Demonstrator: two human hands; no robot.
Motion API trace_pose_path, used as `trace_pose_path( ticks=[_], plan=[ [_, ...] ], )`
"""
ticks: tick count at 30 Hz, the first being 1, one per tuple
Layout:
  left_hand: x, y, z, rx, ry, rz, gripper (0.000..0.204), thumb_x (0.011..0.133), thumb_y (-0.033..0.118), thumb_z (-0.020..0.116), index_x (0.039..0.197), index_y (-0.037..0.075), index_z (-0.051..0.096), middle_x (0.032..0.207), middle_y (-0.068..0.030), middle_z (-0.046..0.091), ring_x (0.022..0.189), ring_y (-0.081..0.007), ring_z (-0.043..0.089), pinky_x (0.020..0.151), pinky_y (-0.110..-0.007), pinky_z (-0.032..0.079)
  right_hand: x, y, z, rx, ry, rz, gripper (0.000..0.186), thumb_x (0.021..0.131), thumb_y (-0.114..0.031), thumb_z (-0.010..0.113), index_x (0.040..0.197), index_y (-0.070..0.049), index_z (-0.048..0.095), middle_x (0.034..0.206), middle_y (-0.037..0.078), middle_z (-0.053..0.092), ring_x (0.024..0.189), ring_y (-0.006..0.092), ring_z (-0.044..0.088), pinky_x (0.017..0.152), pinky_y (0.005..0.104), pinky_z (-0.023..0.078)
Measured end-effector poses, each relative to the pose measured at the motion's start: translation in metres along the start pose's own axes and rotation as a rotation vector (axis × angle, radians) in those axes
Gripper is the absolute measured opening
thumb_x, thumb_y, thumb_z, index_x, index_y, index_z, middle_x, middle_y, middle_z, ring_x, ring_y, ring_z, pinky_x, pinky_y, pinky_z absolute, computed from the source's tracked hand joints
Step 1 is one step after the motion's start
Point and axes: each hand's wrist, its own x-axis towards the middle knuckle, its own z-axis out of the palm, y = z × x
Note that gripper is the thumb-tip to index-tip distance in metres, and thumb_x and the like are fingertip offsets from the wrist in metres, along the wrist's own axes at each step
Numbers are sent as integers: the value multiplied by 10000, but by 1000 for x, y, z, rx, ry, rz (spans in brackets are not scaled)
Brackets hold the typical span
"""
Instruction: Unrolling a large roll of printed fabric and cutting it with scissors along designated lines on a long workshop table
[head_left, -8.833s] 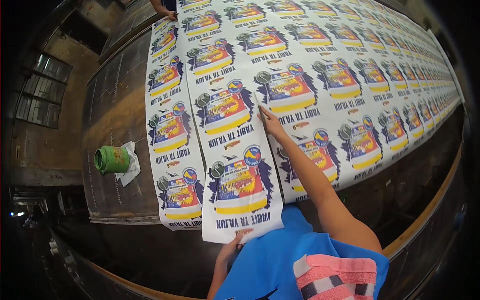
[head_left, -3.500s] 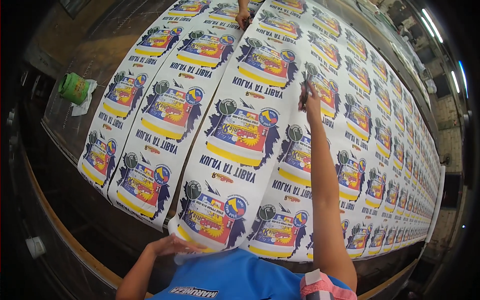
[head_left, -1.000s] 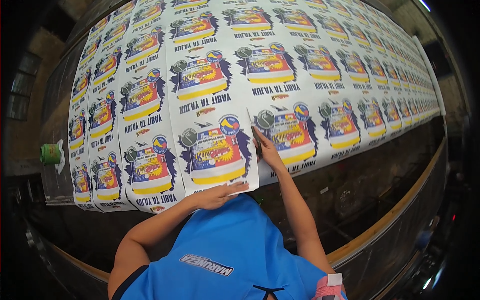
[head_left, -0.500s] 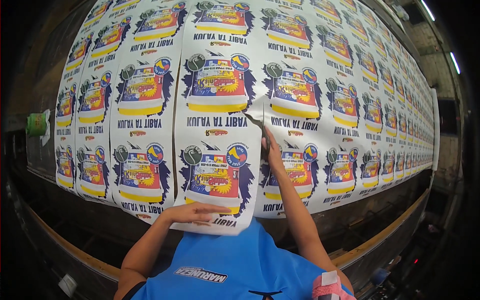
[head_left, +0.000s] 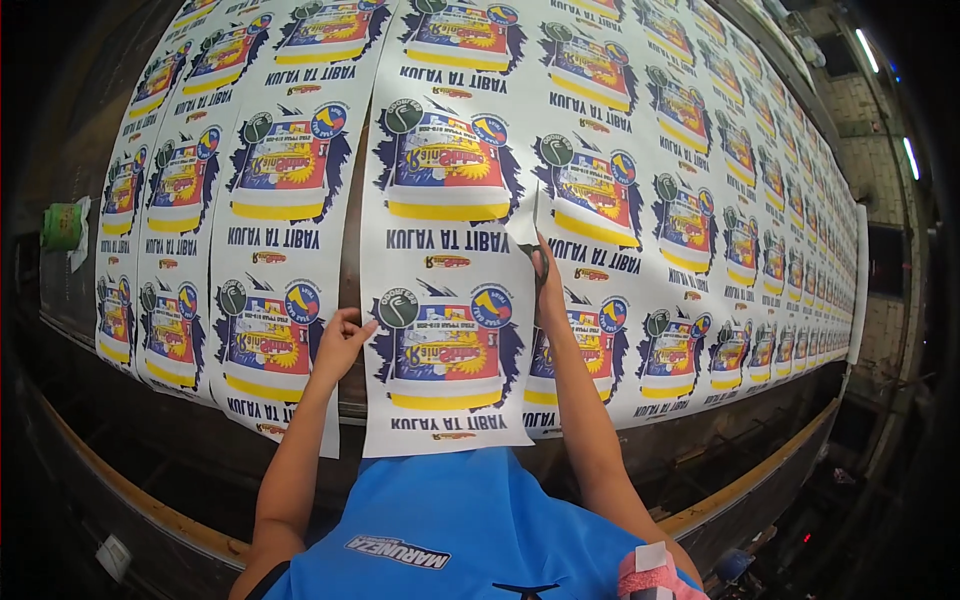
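Note:
Sheeting printed with repeated colourful logos (head_left: 690, 370) covers the slanted work surface, divided on the left into long strips. In front of me a strip (head_left: 445, 365) hangs over my blue shirt, with a dark gap along its left side. My left hand (head_left: 348, 330) is closed at that left edge, fingers curled onto the paper. My right hand (head_left: 545, 285) grips dark scissors (head_left: 540, 255) at the strip's right edge, where the material is cut and a small flap lifts beside the blades. Part of the right hand's fingers is hidden behind the handles.
A green can (head_left: 62, 228) sits at the far left on the dark board, beside a white cloth. A wooden rail (head_left: 760, 470) runs below the surface's front edge. A pale roll edge (head_left: 858, 280) borders the sheeting at right. A pink striped towel (head_left: 650, 570) lies at my right shoulder.
My left hand has moved from the strip's bottom up and leftward to its left edge. The scissors have advanced slightly away from me. The gap left of the strip looks wider.

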Motion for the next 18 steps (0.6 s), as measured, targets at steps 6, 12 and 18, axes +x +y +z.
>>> trace_pose_path(
  ticks=[6,12,18],
  plan=[
    [-9,-3,-23,-152,-126,89,213,979,246,644,1049,45,630,863,25,616,804,-74,559,734,-234,452,-12,-4,-9,-228,-50,8,499,1041,-194,518,1512,-68,410,1068,97,614,892,162,600,782,291,500],
    [-31,20,-52,-804,-193,-72,100,1003,173,552,955,86,570,860,30,603,779,-47,592,723,-204,483,16,-23,0,-102,-107,77,528,1056,-317,502,1542,-157,370,730,21,539,539,117,521,492,246,433],
    [-34,33,-62,-832,-283,-50,85,988,147,558,956,69,566,841,8,622,735,-66,601,700,-216,496,52,-17,6,-97,-90,24,539,1033,-316,557,1529,-173,401,762,0,557,544,105,528,489,238,421]
  ],
)
